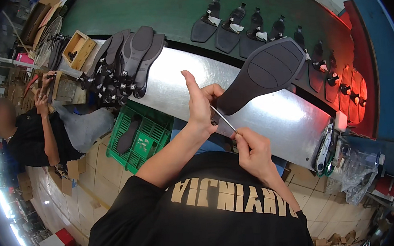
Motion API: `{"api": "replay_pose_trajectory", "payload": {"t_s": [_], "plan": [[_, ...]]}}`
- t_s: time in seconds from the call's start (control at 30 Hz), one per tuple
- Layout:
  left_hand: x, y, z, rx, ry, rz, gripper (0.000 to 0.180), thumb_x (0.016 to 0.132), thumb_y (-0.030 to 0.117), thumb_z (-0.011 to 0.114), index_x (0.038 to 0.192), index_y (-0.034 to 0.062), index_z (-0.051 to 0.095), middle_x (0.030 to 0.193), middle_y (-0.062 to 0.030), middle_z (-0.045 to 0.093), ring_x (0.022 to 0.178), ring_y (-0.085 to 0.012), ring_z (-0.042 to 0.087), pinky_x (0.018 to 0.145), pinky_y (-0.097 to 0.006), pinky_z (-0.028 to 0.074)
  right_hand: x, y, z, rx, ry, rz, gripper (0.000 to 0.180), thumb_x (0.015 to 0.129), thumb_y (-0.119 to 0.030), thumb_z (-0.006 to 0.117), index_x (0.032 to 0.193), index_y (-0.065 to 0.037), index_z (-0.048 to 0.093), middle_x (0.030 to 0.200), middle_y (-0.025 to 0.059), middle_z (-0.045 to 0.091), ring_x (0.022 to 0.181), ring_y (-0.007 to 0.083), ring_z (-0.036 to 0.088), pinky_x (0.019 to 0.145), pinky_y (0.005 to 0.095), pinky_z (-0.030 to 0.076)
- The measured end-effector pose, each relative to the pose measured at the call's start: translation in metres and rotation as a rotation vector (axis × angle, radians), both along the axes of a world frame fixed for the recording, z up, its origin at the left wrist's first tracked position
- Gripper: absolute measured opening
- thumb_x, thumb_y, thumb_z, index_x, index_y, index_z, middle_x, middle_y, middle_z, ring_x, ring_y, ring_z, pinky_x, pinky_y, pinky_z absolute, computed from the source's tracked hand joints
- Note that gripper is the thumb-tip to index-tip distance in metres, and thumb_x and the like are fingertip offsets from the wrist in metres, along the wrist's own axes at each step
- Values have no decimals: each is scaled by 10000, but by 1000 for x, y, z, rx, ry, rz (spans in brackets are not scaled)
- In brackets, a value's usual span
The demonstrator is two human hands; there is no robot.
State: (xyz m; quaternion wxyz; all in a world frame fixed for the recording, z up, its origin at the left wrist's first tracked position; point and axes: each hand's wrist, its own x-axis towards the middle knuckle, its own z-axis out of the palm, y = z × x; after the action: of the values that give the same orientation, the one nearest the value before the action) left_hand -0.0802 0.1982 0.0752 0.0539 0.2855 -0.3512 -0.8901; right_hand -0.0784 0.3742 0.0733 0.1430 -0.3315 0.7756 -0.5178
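Note:
A black sandal is held up over the metal bench, its sole facing me and its toe pointing to the far right. My left hand is closed around its heel end, with the thumb sticking up off it. My right hand pinches a thin metal rod. The rod's far end meets the sandal's heel end beside my left palm; the exact contact is hidden. To the left on the bench lies a pile of black sandals, several with soles up.
Several sandals stand along a green conveyor belt, leading to a red-lit opening at right. The bare metal bench borders it. A green crate holds a sole. A wooden box and a seated co-worker are left.

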Motion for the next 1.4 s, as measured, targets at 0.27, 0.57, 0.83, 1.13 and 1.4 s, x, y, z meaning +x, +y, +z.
{"api": "replay_pose_trajectory", "payload": {"t_s": [0.27, 0.57, 0.83, 1.13, 1.4], "plan": [[-11, -49, 9, -207, -171, 130, 770, 825, 837, 164, 560, 176, 455, 539, 39, 429, 516, -99, 378, 545, -217, 298, 8, 0, 5, -55, 31, 86, 72, 858, 5, 560, 876, 4, 629, 764, 143, 629, 605, 252, 601, 570, 322, 474], [54, -227, 66, -414, 91, 420, 492, 809, 420, 707, 1071, 13, 619, 972, -77, 664, 865, -189, 635, 758, -315, 514, -44, 53, -7, 8, 0, -350, 134, 943, -65, 510, 929, 7, 622, 621, -41, 483, 548, 33, 400, 492, 194, 287], [110, -247, 1, -1503, -360, 516, 504, 720, 184, 776, 1172, 16, 632, 1072, -108, 664, 969, -228, 627, 876, -344, 471, -73, 122, -47, 352, 309, -545, 434, 867, 9, 531, 1299, -25, 547, 974, 146, 493, 819, 260, 536, 701, 341, 433], [-70, -156, 9, -1240, 114, 107, 519, 786, 166, 763, 1251, 16, 587, 1169, -133, 640, 1060, -179, 607, 896, -301, 492, -81, 188, -62, 564, 305, -708, 444, 814, 0, 585, 1256, -38, 572, 892, 152, 555, 850, 321, 547, 772, 416, 440], [-208, -181, -84, -1839, -169, -117, 408, 882, 397, 602, 1255, 232, 586, 1459, -173, 392, 1394, -401, 259, 1081, -634, 190, -79, 183, -66, 596, 385, -663, 477, 798, 8, 576, 1269, -67, 566, 1034, 165, 548, 969, 332, 533, 870, 410, 431]]}}
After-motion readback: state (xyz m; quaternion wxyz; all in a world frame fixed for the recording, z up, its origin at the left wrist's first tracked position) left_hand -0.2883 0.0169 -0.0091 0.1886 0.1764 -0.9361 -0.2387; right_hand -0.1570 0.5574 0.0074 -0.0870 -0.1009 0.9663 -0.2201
